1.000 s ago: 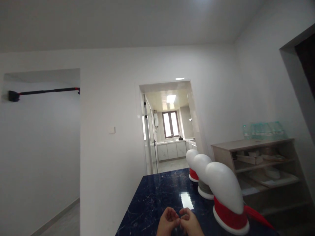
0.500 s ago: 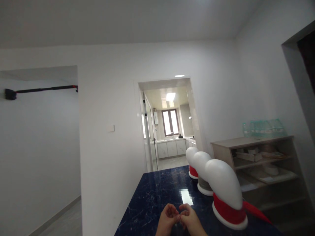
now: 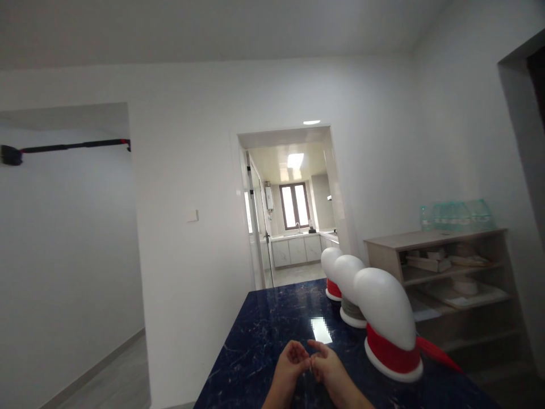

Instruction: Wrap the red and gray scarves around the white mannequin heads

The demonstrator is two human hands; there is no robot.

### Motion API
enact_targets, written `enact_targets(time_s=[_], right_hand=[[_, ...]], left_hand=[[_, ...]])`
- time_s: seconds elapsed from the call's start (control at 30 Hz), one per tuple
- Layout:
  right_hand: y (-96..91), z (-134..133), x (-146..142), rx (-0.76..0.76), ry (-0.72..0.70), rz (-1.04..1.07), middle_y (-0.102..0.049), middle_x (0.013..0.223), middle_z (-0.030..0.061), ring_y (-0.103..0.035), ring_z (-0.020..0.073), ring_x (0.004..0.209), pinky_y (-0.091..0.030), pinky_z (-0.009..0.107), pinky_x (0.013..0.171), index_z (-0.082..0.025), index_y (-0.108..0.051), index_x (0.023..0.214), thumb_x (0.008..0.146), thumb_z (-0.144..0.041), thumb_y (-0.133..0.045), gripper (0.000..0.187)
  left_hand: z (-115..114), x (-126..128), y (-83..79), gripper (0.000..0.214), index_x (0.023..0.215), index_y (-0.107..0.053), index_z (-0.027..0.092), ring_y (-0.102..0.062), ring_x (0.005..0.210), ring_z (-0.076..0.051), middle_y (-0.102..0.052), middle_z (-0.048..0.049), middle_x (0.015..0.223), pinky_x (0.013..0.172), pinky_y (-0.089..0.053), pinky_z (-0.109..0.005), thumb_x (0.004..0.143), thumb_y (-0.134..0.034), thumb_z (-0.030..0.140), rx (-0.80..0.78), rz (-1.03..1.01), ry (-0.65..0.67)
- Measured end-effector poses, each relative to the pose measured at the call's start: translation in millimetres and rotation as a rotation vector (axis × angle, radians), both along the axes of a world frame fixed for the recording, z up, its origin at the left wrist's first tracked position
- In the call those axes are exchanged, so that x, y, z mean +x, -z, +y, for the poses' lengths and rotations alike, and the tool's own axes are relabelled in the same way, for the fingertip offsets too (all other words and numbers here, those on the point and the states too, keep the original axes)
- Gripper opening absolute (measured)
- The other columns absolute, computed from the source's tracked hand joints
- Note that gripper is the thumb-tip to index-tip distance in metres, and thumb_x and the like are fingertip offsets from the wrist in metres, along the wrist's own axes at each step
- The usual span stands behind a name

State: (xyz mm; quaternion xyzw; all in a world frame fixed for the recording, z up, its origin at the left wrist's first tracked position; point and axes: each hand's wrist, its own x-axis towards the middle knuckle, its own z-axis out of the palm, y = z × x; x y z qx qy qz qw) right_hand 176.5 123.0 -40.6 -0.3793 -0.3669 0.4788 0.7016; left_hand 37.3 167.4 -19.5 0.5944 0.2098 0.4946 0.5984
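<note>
My left hand (image 3: 291, 363) and my right hand (image 3: 327, 366) are close together above the dark blue marbled table (image 3: 242, 335), fingertips meeting. The left fingers curl into a pinch. On the right, the thumb and fingers are bent in toward the left hand, while the index finger is raised a little. Whatever lies between the fingertips, if anything, is too small to make out. Right of my hands stands the nearest white egg-shaped form (image 3: 385, 304), with a red band (image 3: 392, 349) around its lower part and a white rim below. Neither hand touches it.
Two more white forms stand in a row behind, one with a grey band (image 3: 352, 308), one with red. A red strip (image 3: 438, 353) trails right from the nearest. A wooden shelf unit (image 3: 430, 240) at right carries clear bottles (image 3: 455, 215). A doorway opens onto a kitchen (image 3: 296, 250).
The view has tilted down slightly, so the room sits higher in the picture. My hands stay together over the table; the right index finger has lifted and straightened somewhat.
</note>
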Motion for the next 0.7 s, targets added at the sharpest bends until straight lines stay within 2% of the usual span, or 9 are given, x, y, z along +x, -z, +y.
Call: enact_targets(time_s=[0.3, 0.7], right_hand=[[-5.3, -5.6, 0.3, -0.027, -0.01, -0.009, -0.057, 0.05, -0.01, -0.042, 0.0096, 0.043, -0.028, 0.022, 0.043, -0.007, -0.059, 0.135, 0.055, -0.023, -0.067, 0.082], [-11.7, -16.0, -1.3, -0.008, -0.024, 0.039, -0.06, 0.058, -0.0082, -0.043, 0.0087, 0.047, -0.03, 0.022, 0.045, -0.004, -0.054, 0.144, 0.057, -0.019, -0.068, 0.089]], left_hand=[[-5.0, 1.0, -3.9, 0.054, 0.08, -0.065, 0.019, -0.063, 0.072, -0.013, -0.071, 0.0013, 0.076, 0.073, -0.05, -0.026, 0.049, -0.105, 0.038, -0.01, -0.006, -0.005], [-6.1, -1.3, -3.6, 0.049, 0.079, -0.066, 0.019, -0.064, 0.074, -0.015, -0.07, 0.0009, 0.076, 0.075, -0.05, -0.027, 0.053, -0.103, 0.035, 0.017, 0.016, -0.009]])
